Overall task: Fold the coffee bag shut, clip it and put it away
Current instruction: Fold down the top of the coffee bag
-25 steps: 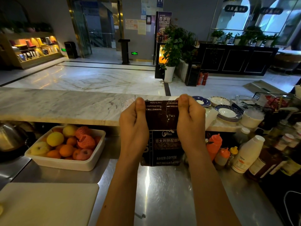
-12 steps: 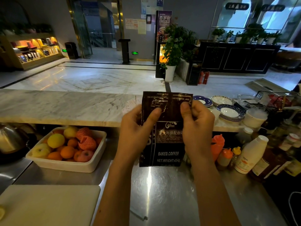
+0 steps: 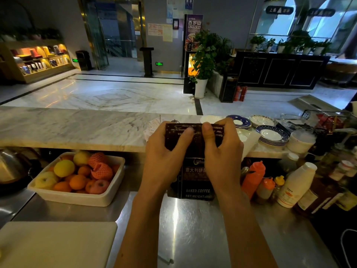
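Steel tabletop (image 3: 183,225) runs under a marble ledge (image 3: 67,126) at what looks like a café bar, and at its middle both hands are closed on the top of a dark coffee bag (image 3: 195,182). Left hand (image 3: 166,157) and right hand (image 3: 222,157) each pinch the folded top edge, thumbs pressed on the near face and nearly meeting at the centre, the other fingers wrapped behind. That bag stands upright with its base on the steel, its lower printed panel showing between the wrists. It looks like thin, crinkly, glossy foil: light, soft at the top, firmer low down where the contents sit, and likely slippery, so the fold is best held flat along its full width near the corners while a clip goes on. No clip can be made out. Left of the hands sits a white tub of fruit (image 3: 77,176), with a pale cutting board (image 3: 56,244) nearer. Right stand squeeze bottles (image 3: 253,176) and a white bottle (image 3: 295,184), with stacked saucers (image 3: 272,134) on the ledge. Beyond lies a polished lobby floor (image 3: 116,93) with a potted plant (image 3: 202,60).
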A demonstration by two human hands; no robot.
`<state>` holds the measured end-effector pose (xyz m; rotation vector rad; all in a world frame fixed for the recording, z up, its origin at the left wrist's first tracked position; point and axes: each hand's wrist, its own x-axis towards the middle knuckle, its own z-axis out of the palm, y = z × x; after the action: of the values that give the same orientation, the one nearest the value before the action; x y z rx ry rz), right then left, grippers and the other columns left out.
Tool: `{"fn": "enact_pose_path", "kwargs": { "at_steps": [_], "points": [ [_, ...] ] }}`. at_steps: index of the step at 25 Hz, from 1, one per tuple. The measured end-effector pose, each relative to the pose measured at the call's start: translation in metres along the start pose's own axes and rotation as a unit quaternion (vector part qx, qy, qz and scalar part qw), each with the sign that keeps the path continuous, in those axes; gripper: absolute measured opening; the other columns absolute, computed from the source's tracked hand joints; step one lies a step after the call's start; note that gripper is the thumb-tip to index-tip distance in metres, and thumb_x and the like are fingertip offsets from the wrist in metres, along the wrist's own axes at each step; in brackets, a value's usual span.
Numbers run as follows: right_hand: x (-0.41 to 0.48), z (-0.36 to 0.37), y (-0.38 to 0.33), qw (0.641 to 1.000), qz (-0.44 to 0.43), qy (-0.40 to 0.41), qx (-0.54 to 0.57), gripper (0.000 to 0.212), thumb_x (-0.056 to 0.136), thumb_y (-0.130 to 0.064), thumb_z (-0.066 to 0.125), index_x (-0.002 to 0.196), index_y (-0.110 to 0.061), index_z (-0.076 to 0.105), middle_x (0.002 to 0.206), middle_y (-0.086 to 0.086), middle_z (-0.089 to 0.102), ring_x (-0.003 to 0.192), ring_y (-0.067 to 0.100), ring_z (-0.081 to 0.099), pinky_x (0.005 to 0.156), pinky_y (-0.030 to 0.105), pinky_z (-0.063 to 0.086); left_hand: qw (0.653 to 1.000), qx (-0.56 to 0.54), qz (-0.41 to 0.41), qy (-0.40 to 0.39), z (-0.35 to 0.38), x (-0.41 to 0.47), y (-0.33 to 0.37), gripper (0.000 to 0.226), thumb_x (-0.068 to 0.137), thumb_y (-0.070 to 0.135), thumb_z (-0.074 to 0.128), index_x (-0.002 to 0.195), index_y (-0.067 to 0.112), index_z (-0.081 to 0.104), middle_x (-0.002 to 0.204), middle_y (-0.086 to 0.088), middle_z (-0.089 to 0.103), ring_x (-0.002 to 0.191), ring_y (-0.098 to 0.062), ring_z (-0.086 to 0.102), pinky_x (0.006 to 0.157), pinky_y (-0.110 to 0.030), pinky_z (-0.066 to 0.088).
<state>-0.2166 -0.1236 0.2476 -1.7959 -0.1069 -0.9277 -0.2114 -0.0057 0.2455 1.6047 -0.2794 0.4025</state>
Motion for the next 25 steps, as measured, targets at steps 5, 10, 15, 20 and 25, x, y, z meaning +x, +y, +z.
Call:
{"fn": "enact_pose_path", "kwargs": {
  "at_steps": [5,10,15,20,25],
  "points": [
    [0.000,0.002,-0.003,1.000,-0.003,-0.023,0.016,0.011,0.097,-0.025,0.053,0.090,-0.017,0.049,0.069,-0.011,0.058,0.067,-0.006,0.060,0.054,0.006,0.045,0.994,0.068,0.063,0.065,0.004,0.001,0.001,0.018,0.095,0.029,0.057,0.078,0.026,0.056,0.070,0.009,0.064,0.065,0.003,0.064,0.057,-0.011,0.048],
    [0.001,-0.002,-0.002,0.999,-0.015,-0.043,0.010,0.013,0.100,-0.020,0.046,0.089,-0.015,0.050,0.068,-0.012,0.054,0.065,-0.008,0.056,0.056,0.005,0.043,0.996,0.011,0.051,0.072,0.001,0.001,-0.003,0.023,0.099,0.023,0.052,0.081,0.013,0.063,0.073,-0.001,0.068,0.068,-0.009,0.068,0.058,-0.020,0.054],
    [0.005,-0.009,0.004,0.994,0.030,-0.099,0.036,0.025,0.102,-0.027,0.038,0.081,-0.023,0.051,0.069,-0.009,0.056,0.065,-0.004,0.056,0.060,0.010,0.045,0.995,-0.014,0.059,0.083,-0.004,0.000,-0.006,0.024,0.099,0.021,0.052,0.080,0.017,0.066,0.071,0.004,0.070,0.067,-0.006,0.069,0.058,-0.020,0.054],
    [-0.002,-0.014,0.015,0.976,0.066,-0.187,0.086,0.012,0.097,-0.022,0.052,0.099,-0.013,0.061,0.090,-0.005,0.073,0.086,0.006,0.071,0.072,0.026,0.059,0.990,-0.020,0.085,0.108,-0.017,0.005,-0.011,0.020,0.097,0.019,0.056,0.081,0.022,0.067,0.068,0.015,0.071,0.068,-0.001,0.069,0.059,-0.018,0.053],
    [-0.004,-0.003,0.020,0.995,0.042,-0.058,0.066,0.007,0.094,-0.014,0.059,0.095,-0.013,0.065,0.086,-0.004,0.074,0.081,0.007,0.072,0.072,0.029,0.059,0.994,-0.103,-0.012,-0.019,-0.026,-0.011,-0.026,0.010,0.091,0.023,0.059,0.094,0.021,0.068,0.083,0.003,0.078,0.078,-0.015,0.076,0.065,-0.028,0.059]
  ]
}}
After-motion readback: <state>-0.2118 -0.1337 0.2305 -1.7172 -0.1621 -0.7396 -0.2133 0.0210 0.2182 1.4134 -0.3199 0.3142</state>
